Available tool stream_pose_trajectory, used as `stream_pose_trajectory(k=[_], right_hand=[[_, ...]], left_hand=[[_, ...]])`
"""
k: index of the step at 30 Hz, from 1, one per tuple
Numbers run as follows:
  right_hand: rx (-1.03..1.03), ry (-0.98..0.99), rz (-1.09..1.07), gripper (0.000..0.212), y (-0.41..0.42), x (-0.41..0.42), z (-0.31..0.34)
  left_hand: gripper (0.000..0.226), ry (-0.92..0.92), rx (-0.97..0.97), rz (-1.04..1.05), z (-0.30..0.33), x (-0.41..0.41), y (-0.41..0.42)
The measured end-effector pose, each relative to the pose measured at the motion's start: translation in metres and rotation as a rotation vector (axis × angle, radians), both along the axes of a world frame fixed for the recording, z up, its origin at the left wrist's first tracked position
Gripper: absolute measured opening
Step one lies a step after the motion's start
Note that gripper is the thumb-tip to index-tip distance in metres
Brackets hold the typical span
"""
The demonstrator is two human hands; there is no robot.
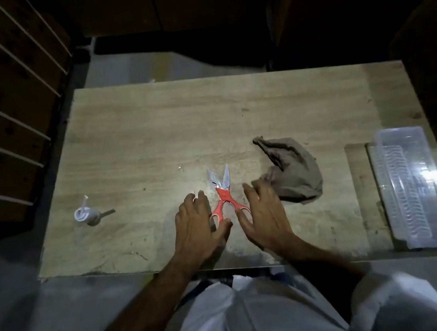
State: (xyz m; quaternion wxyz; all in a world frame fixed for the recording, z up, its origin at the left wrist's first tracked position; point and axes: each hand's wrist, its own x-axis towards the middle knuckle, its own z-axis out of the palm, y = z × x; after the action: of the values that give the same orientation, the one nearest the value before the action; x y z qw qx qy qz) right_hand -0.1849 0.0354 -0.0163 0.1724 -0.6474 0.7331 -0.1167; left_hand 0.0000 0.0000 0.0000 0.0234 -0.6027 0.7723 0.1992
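red scissors (224, 196) lie blades apart on table (151, 135), handles between left hand (196, 224) and right hand (265, 215); both hands flat, fingers straight, gripping nothing.

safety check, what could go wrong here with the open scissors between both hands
1. The scissors lie with blades spread, tips pointing away; the left hand and right hand flank the handles, so a finger sliding forward might meet an edge.
2. The right hand's fingertips are at the edge of the cloth, which could get dragged or snagged when the scissors are lifted.
3. Dim light may hide the blade edges.
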Motion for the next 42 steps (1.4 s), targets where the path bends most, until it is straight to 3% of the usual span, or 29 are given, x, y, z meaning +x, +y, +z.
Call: stream_pose_trajectory(k=[3,15,23,26,32,42], right_hand=[[0.005,-0.078,-0.040,0.050,0.008,0.003,-0.004],[0.185,-0.092,-0.061,0.045,0.013,0.012,-0.007],[0.138,-0.194,-0.065,0.040,0.022,0.009,-0.005],[0.081,-0.263,-0.083,0.036,0.029,0.010,0.002],[-0.020,-0.401,-0.113,0.028,0.041,0.013,0.022],[-0.106,-0.605,-0.113,0.036,0.045,0.011,0.041]], left_hand=[[0.074,0.007,0.027,0.078,-0.006,-0.003,0.006],[0.038,-0.018,0.159,0.121,-0.004,-0.016,-0.001],[0.020,0.159,0.233,0.121,0.002,-0.010,0.002],[0.028,0.202,0.194,0.170,0.015,-0.014,0.008],[0.072,0.139,0.131,0.279,0.033,-0.017,0.012],[0.101,0.076,0.093,0.370,0.057,-0.023,0.014]])
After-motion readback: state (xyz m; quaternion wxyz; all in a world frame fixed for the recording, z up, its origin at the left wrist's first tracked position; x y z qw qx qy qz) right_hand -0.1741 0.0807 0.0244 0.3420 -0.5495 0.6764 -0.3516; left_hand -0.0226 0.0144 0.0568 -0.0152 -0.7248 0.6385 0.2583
